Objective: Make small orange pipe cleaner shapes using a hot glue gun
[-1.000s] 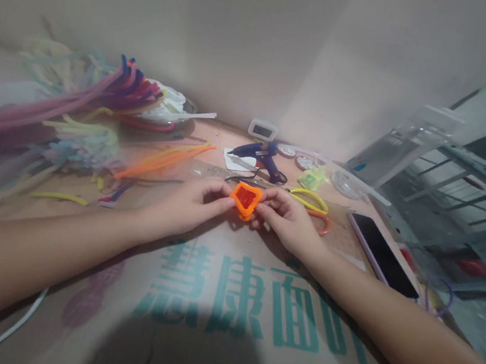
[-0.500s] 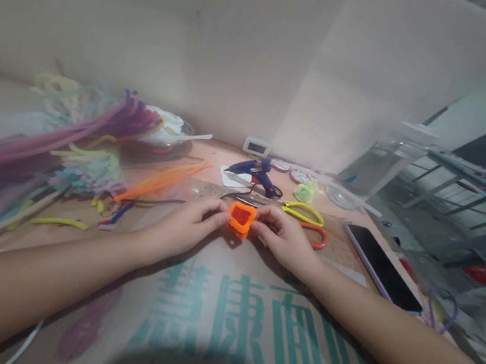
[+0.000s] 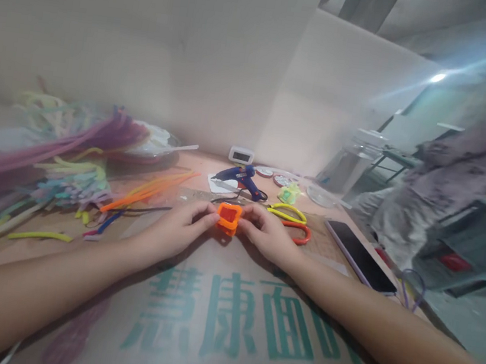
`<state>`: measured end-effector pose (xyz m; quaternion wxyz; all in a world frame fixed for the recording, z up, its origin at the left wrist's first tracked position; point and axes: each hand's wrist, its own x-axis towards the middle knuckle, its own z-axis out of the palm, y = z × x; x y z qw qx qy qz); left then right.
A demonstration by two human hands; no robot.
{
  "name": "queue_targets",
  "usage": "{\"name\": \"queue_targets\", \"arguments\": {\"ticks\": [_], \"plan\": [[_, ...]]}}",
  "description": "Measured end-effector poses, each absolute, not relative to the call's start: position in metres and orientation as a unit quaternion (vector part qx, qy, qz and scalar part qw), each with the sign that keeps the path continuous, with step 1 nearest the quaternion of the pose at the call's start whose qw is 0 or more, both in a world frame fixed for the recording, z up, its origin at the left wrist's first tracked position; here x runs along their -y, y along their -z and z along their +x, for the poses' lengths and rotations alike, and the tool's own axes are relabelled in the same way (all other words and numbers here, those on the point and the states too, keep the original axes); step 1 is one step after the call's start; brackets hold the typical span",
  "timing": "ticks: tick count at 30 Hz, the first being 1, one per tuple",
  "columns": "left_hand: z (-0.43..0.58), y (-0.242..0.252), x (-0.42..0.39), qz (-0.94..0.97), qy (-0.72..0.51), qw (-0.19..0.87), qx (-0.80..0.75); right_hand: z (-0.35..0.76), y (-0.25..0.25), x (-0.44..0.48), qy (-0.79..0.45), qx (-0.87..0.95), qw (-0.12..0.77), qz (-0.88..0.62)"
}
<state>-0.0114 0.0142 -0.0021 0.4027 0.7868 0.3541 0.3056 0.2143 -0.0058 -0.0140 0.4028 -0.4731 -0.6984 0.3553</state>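
Left hand [image 3: 191, 220] and right hand [image 3: 263, 230] both narrow, thumb and fingers pinching an orange boxy piece [image 3: 233, 226] between them, one side each. Piece sits mid-surface, above the near cardboard [image 3: 190, 342] with its green lettering; can't tell from here if its underside touches. Scissors [image 3: 306, 234], yellow and orange handles, just beyond the right hand. Blue glue gun [image 3: 244, 175] behind the piece, small white display [image 3: 241, 155] past that by the wall. Phone [image 3: 361, 254] lies further right. Loose orange stems [image 3: 147, 189] beyond the left forearm, blurred purple-pink bundle [image 3: 92, 132] further left. Another person [image 3: 456, 156] over on the right, off the surface.
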Motion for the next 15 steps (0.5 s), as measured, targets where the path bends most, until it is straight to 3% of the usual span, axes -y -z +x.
{"name": "queue_targets", "arguments": {"ticks": [3,8,11,15], "plan": [[-0.011,0.0,-0.013,0.793,-0.302,0.389,-0.358,0.219,0.008,-0.001,-0.405,0.69,0.381,-0.463],[-0.011,0.001,-0.013,0.795,-0.31,0.391,-0.345,0.226,-0.014,-0.016,-0.534,0.686,0.263,-0.418],[-0.012,0.004,-0.016,0.782,-0.325,0.399,-0.352,0.222,-0.01,-0.017,-0.508,0.7,0.283,-0.414],[-0.013,0.009,-0.02,0.766,-0.336,0.425,-0.347,0.214,0.006,-0.009,-0.373,0.718,0.359,-0.465]]}}
